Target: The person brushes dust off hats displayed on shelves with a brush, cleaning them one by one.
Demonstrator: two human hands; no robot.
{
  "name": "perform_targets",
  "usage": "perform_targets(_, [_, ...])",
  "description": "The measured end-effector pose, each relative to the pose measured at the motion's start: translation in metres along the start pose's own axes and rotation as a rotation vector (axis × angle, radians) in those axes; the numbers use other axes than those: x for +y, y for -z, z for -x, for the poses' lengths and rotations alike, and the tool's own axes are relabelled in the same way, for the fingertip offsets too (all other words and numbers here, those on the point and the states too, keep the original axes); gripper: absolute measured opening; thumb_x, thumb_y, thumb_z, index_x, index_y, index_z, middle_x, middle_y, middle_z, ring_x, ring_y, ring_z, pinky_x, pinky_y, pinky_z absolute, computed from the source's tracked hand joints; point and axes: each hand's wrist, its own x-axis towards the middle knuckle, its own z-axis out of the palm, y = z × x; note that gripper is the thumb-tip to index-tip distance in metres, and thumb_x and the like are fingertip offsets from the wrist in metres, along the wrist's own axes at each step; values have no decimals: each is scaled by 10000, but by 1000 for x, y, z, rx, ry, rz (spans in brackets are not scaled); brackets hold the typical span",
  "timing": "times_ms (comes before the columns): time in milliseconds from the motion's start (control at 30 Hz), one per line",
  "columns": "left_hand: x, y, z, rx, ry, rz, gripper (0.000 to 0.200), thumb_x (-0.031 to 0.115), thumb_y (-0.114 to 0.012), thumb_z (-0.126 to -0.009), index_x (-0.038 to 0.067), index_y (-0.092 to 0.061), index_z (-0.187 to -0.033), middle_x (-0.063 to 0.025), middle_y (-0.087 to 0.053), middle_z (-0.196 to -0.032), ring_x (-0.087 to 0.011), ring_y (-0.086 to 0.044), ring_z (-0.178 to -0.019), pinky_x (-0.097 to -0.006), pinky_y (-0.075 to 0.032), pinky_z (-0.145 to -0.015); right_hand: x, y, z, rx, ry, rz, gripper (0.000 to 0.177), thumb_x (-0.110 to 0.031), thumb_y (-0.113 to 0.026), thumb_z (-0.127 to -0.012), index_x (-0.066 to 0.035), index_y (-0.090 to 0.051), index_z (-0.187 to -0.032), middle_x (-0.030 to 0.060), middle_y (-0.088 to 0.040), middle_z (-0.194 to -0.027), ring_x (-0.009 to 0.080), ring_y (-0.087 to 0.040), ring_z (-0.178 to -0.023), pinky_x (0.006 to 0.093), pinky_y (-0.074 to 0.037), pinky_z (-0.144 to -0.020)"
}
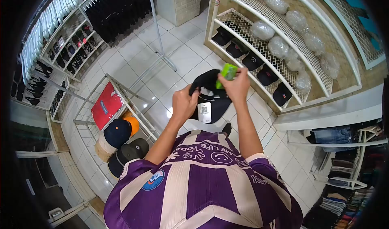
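A black cap [221, 107] with a white printed tag [205, 113] hanging from it is held up in front of my body. My left hand [184, 104] is closed on the cap's edge at its left side. In my right hand [238, 85] is a small bright green packet [227, 74], pinched between thumb and fingers at the cap's upper right edge. Whether my right fingers also touch the cap cannot be made out.
Black caps [267, 75] and plastic-wrapped bundles [278, 47] fill the white shelves [243, 37] at the right. A low rack at the left bears a red folded item [107, 105] and several caps [117, 133]. A white metal stand [159, 38] rises from the tiled floor ahead.
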Motion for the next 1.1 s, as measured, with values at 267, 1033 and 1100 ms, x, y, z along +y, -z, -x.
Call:
perform_targets(267, [2,-8,2,-1,-49,-32,250,241,-633,-929,6,-719,-921,-241,-628,-649,-433,-635,-607,-473,-492,-583,-23,2,17,-94,50,-175,666,-358,-925,-656,-9,-514,-1048,200,-663,-897,375,-678,-826,441,-538,-736])
perform_targets(1033, [-26,8,-7,275,240,75,299,257,-629,-957,-25,-611,-1056,-262,-666,-771,-418,-670,-701,-483,-485,-668,-26,17,13,-62,202,-459,576,-295,-937,-691,-9,-664,-1109,168,-617,-1215,275,-628,-1059,373,-508,-877])
perform_targets(1100, [-55,-15,-2,280,150,257,326,259,-654,-947,-22,-580,-1095,-205,-691,-804,-315,-659,-658,-425,-493,-648,-21,-5,20,-62,278,-323,542,-325,-934,-687,-23,-693,-1067,236,-542,-1338,334,-589,-1168,429,-488,-943])
